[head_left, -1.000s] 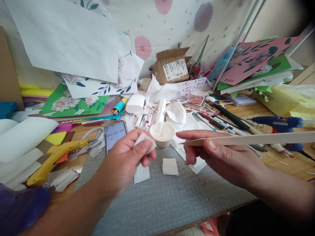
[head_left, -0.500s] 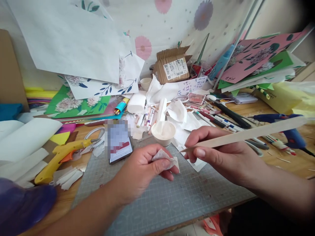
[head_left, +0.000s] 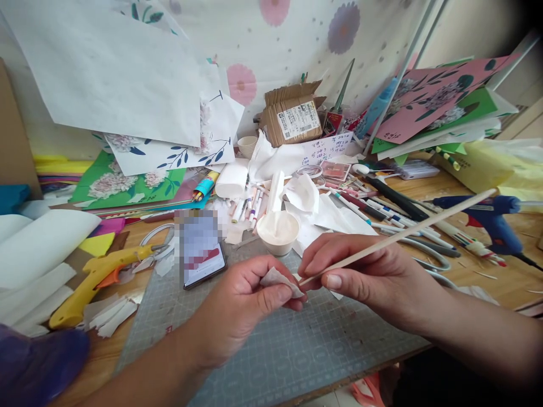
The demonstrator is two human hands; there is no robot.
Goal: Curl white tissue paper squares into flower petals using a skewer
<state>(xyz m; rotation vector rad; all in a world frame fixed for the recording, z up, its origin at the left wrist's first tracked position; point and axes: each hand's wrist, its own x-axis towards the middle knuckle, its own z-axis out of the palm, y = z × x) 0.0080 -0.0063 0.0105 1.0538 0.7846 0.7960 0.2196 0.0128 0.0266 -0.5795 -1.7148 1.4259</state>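
Note:
Between thumb and fingers, my left hand (head_left: 250, 299) pinches a small crumpled piece of thin white paper (head_left: 278, 280) above the cutting mat. My right hand (head_left: 365, 277) is closed on a long, flat, pale wooden stick (head_left: 407, 230), held like a pen. Its narrow tip meets the paper's right edge at my left fingers; whether it presses on the paper I cannot tell. Just beyond both hands stands a small cream bowl (head_left: 278, 246) with whitish stuff in it and a white handle-like piece leaning up from it.
A phone (head_left: 202, 254) lies on the grey cutting mat (head_left: 271, 350). A yellow glue gun (head_left: 102, 277) is at left, a blue glue gun (head_left: 487, 217) at right. Markers and paper scraps crowd the back, before a cardboard box (head_left: 292, 116). A large white sheet (head_left: 123, 73) leans at upper left.
My right hand has moved left, bringing the stick's tip to the paper in my left hand. The stick has turned, showing its narrow edge. The whole view has shifted slightly.

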